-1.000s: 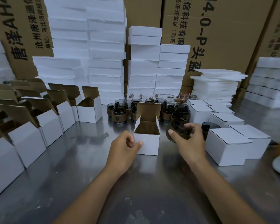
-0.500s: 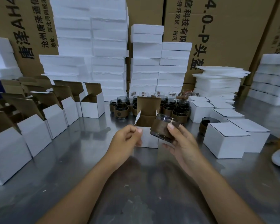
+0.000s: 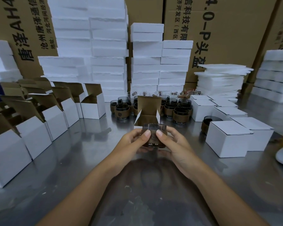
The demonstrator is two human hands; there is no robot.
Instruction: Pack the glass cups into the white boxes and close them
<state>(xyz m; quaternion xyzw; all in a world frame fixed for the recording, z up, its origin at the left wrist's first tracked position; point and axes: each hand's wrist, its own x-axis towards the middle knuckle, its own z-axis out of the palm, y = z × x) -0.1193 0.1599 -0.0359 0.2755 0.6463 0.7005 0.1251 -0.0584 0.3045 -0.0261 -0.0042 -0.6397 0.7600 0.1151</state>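
Cup (image 3: 153,134) now two-handed, perhaps masking box (image 3: 146,119).

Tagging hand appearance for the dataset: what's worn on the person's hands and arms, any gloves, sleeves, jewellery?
Nothing worn. The left hand and right hand are bare, with no gloves, rings or watch showing. Both forearms are bare to the frame edge, no sleeves in view. Thumbnails are short and unpainted.
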